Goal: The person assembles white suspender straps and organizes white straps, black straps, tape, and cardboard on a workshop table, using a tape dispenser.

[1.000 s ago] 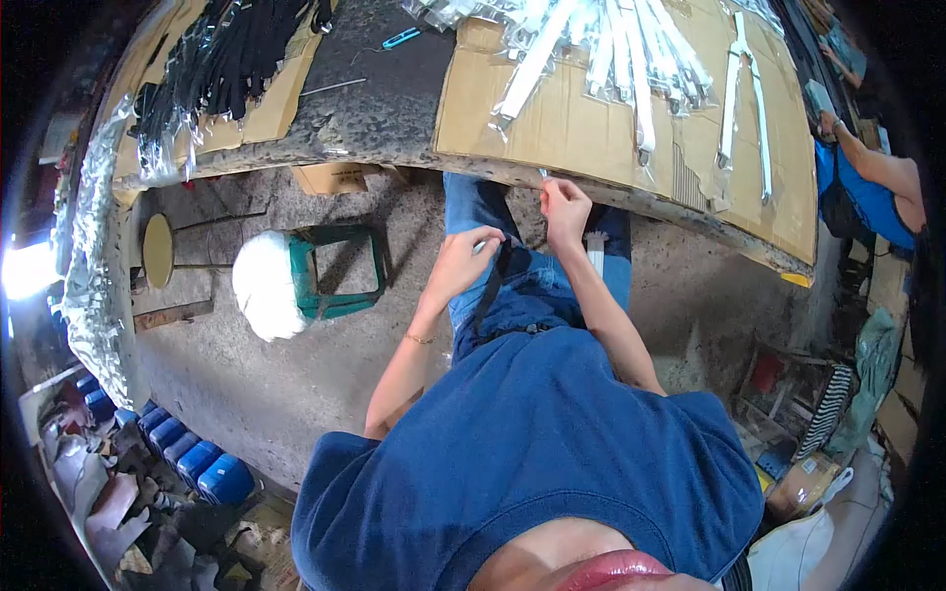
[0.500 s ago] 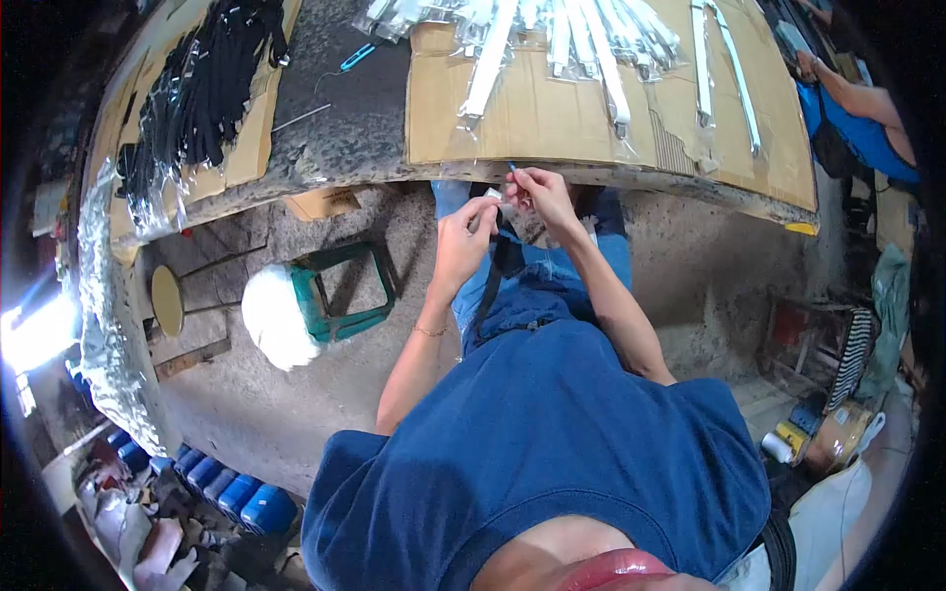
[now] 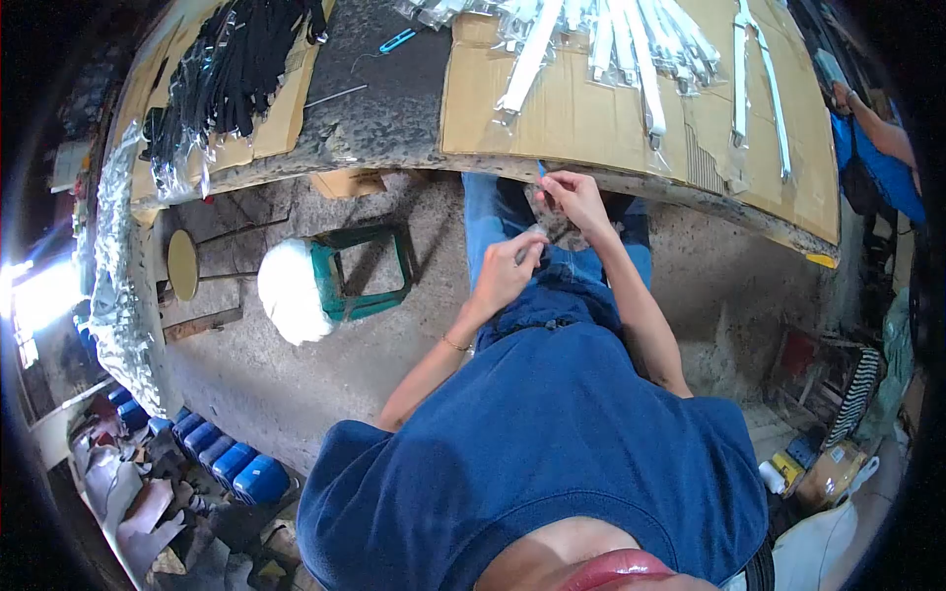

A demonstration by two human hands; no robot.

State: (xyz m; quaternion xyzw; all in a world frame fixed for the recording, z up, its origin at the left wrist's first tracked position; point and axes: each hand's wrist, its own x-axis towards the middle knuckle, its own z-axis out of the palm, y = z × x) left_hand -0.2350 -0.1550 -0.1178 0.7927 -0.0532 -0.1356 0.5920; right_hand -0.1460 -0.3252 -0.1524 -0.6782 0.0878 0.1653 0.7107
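Note:
Just past the table's front edge, my right hand (image 3: 575,203) is closed around a slim blue tool, and only its blue tip (image 3: 541,168) shows above the fingers. My left hand (image 3: 508,266) is lower, over the lap, pinched on a small pale piece that is too small to make out. The two hands are apart. On the cardboard (image 3: 483,108) beyond them lie several white straps (image 3: 532,64) with metal clips, many in clear plastic. One more white strap (image 3: 741,79) lies to the right with its two ends spread.
Black straps (image 3: 227,74) in plastic are heaped at the table's left. Blue thread snips (image 3: 397,40) and a thin rod (image 3: 337,97) lie on the dark tabletop. A green stool (image 3: 370,307) with a white bundle (image 3: 292,294) stands at left. Another person's arm (image 3: 877,123) shows at right.
My hands have drawn apart: the left has come down toward the lap, the right stays near the table edge. The whole view has shifted a little to the right.

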